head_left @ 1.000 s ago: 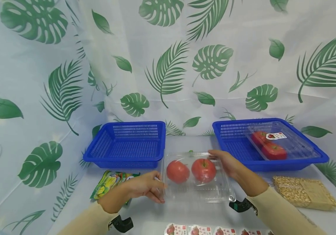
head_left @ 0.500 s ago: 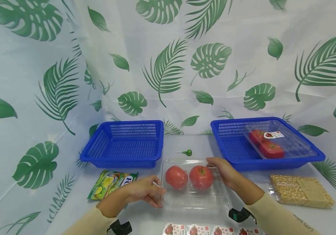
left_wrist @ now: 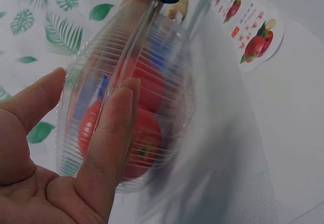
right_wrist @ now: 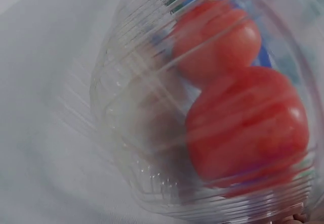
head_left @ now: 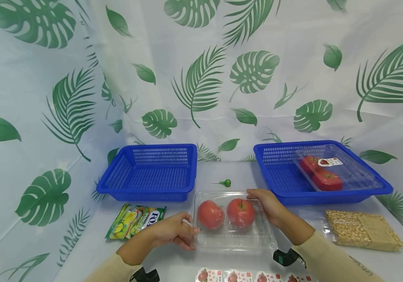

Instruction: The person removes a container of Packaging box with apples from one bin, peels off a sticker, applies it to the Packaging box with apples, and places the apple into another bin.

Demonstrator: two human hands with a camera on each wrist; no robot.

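A clear plastic clamshell box with two red apple-like fruits inside is between my hands, its lid down over them. My left hand holds the box's left side. In the left wrist view, the thumb touches the lid's edge and a finger lies along the ribbed side. My right hand grips the far right corner, its fingers partly hidden. The right wrist view shows the fruits through the blurred box wall, with the hand mostly out of frame.
A bare blue basket stands back left. Another blue basket, back right, holds a labelled box of red fruits. Around lie a small green-handled tool, a colourful food packet, a yellow-grain pack and fruit stickers.
Over the first half second the box came down and toward me in both hands, uncovering the green-handled tool. Since then hands and box have barely shifted.
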